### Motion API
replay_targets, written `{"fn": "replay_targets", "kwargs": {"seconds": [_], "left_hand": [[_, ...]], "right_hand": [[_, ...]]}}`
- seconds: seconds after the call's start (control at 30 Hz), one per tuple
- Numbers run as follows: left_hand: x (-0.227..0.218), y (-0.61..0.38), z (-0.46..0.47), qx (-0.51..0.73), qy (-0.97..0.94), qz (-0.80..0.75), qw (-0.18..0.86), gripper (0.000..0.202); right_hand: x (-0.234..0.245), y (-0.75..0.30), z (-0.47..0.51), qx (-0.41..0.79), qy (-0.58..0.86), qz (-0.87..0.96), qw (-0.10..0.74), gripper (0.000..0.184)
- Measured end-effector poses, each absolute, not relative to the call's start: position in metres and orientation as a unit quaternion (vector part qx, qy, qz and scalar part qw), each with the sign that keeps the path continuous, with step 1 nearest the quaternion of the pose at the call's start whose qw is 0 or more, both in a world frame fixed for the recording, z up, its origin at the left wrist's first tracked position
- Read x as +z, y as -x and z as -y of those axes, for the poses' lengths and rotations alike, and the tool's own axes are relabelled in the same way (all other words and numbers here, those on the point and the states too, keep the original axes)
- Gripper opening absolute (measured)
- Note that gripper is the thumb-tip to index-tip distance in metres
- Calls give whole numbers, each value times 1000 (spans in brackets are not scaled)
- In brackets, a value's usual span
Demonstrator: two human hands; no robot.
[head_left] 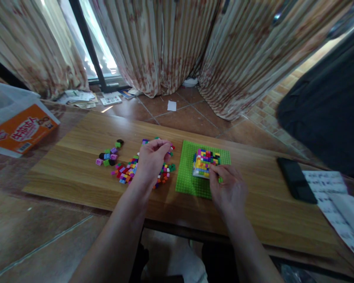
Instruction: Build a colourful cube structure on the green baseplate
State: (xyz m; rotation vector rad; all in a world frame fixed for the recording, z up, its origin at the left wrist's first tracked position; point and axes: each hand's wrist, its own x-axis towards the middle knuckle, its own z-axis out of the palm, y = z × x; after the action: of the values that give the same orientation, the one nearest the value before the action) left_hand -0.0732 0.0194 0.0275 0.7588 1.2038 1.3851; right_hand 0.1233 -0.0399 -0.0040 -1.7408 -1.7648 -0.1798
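Note:
On the wooden table a green baseplate [186,173] carries a low block [201,165] built of many-coloured toy bricks. My right hand [228,184] is at the near right corner of that block, thumb and index finger pinched together; whatever lies between them is hidden. Left of the baseplate spreads a pile of loose toy bricks [126,171]. Above this pile my left hand [152,159] is held with its fingertips pinched, and I cannot make out what is in them. Part of the pile is hidden behind that hand.
A smaller cluster of bricks [106,156] lies farther left. A black phone [296,180] and written paper sheets [327,182] lie at the right end of the wooden table [271,212]. At far left stands a clear and orange package [23,129]. Curtains [156,47] hang behind.

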Motion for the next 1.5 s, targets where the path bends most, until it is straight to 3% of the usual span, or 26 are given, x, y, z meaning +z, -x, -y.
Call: {"fn": "replay_targets", "kwargs": {"seconds": [0.47, 0.77, 1.23, 1.5], "left_hand": [[32, 81, -19, 595, -311, -499, 548, 15], [34, 82, -18, 598, -302, -503, 547, 15], [30, 83, -18, 600, -305, -487, 557, 11], [31, 82, -17, 598, -306, -488, 557, 9]], "right_hand": [[0, -95, 51, -22, 577, 685, 445, 15], [-19, -53, 59, 81, 536, 766, 344, 20], [-28, -48, 50, 81, 544, 807, 216, 34], [-29, -45, 44, 88, 569, 784, 233, 24]]}}
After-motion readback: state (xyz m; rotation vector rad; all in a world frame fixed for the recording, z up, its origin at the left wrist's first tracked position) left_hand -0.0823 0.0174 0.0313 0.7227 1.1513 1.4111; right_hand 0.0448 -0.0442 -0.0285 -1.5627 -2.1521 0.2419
